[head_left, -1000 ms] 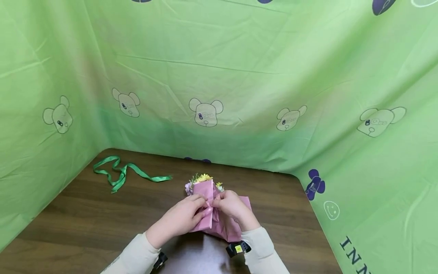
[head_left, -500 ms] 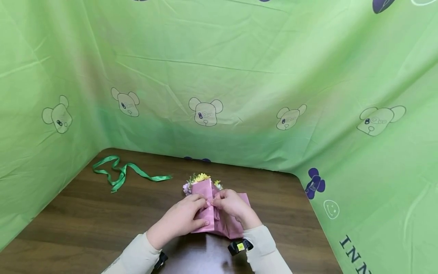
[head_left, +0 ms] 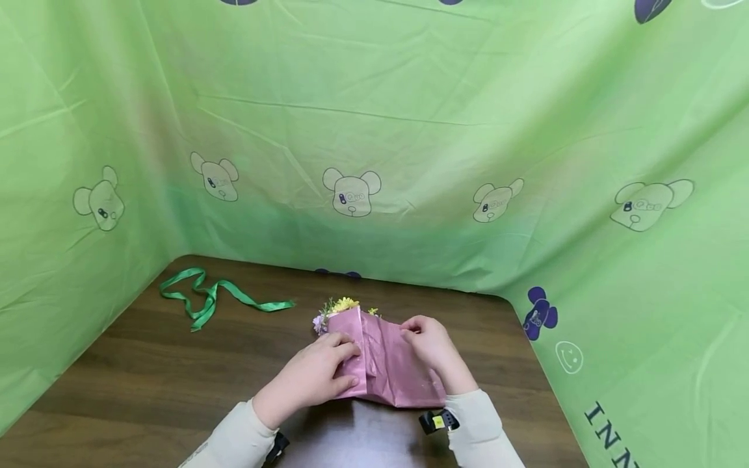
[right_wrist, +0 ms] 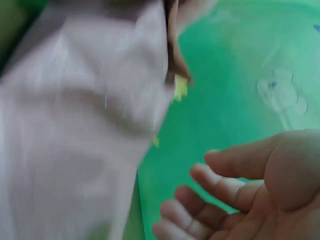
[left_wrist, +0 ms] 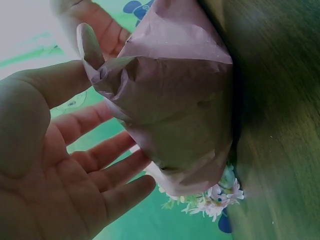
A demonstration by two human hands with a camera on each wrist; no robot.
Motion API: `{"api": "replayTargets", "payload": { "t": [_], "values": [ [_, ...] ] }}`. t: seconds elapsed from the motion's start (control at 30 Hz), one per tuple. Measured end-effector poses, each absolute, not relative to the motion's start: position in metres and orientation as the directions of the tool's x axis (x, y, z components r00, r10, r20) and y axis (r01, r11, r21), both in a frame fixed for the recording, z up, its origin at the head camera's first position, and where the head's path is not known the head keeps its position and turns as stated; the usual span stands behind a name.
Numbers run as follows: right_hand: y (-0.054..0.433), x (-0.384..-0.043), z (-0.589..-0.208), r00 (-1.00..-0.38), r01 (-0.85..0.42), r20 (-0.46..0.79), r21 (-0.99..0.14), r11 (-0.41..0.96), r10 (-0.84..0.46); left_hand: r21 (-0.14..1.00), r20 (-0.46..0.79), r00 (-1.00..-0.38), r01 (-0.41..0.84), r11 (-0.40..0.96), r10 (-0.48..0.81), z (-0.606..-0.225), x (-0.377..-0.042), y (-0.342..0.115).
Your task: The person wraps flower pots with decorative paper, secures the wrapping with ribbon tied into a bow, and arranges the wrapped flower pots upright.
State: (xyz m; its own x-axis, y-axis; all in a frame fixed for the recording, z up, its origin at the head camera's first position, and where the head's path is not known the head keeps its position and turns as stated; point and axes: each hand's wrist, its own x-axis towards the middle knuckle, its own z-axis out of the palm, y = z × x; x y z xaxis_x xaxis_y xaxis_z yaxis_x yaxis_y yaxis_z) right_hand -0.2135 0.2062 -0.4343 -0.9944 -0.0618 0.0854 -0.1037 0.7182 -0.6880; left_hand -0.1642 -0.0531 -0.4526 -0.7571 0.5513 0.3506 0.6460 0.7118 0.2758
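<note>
A bouquet wrapped in pink paper point(head_left: 404, 370) lies on the brown table, with yellow flowers point(head_left: 345, 304) and pale lilac ones point(head_left: 318, 323) showing at its far end. My left hand point(head_left: 310, 377) rests on the wrap's left side, fingers and thumb spread along the folded edge. In the left wrist view, the fingers of that left hand point(left_wrist: 70, 170) are nearly straight and reach the paper. My right hand point(head_left: 435, 344) is near the wrap's upper right corner. The right wrist view shows this right hand point(right_wrist: 240, 195) with loosely bent fingers, apart from the paper and holding nothing.
A loose green ribbon point(head_left: 205, 299) lies curled at the back left of the table point(head_left: 175, 383). Green cloth point(head_left: 351, 104) printed with bear heads stands around the back and sides. Both wrists wear black straps point(head_left: 439, 421).
My right hand has let go of the gathered paper in the middle and moved right. The wrap's right side now lies spread out wider. My left hand stays nearly in place.
</note>
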Motion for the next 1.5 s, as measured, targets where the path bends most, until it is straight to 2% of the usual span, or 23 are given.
{"api": "replayTargets", "payload": {
  "t": [0.2, 0.37, 0.43, 0.7, 0.9, 1.07, 1.17, 1.33, 1.5],
  "values": [
    [0.244, -0.217, -0.441, -0.998, 0.053, -0.012, -0.511, 0.858, 0.054, 0.293, 0.347, -0.763, 0.641, 0.710, 0.545, -0.448, -0.163, -0.054],
    [0.255, -0.212, -0.456, -0.973, 0.193, -0.220, -0.615, 0.765, 0.069, 0.304, 0.352, -0.766, 0.637, 0.708, 0.538, -0.446, -0.163, -0.054],
    [0.256, -0.210, -0.461, -0.962, 0.239, -0.260, -0.653, 0.719, 0.084, 0.307, 0.347, -0.771, 0.632, 0.712, 0.534, -0.446, -0.163, -0.054],
    [0.258, -0.196, -0.459, -0.963, 0.237, -0.234, -0.499, 0.834, 0.133, 0.334, 0.337, -0.787, 0.613, 0.716, 0.517, -0.447, -0.163, -0.053],
    [0.257, -0.185, -0.454, -0.950, 0.250, -0.294, -0.506, 0.825, 0.107, 0.324, 0.339, -0.788, 0.610, 0.723, 0.513, -0.449, -0.164, -0.052],
    [0.261, -0.186, -0.457, -0.969, 0.178, -0.235, -0.484, 0.857, 0.069, 0.324, 0.340, -0.788, 0.610, 0.723, 0.513, -0.449, -0.164, -0.053],
    [0.264, -0.189, -0.463, -0.974, 0.157, -0.222, -0.535, 0.830, 0.041, 0.327, 0.337, -0.790, 0.608, 0.724, 0.511, -0.448, -0.164, -0.054],
    [0.270, -0.193, -0.474, -0.953, 0.216, -0.302, -0.713, 0.667, -0.014, 0.323, 0.335, -0.793, 0.604, 0.728, 0.509, -0.448, -0.165, -0.054],
    [0.271, -0.195, -0.480, -0.935, 0.271, -0.354, -0.774, 0.573, -0.036, 0.314, 0.337, -0.789, 0.609, 0.728, 0.514, -0.449, -0.164, -0.053]
  ]
}}
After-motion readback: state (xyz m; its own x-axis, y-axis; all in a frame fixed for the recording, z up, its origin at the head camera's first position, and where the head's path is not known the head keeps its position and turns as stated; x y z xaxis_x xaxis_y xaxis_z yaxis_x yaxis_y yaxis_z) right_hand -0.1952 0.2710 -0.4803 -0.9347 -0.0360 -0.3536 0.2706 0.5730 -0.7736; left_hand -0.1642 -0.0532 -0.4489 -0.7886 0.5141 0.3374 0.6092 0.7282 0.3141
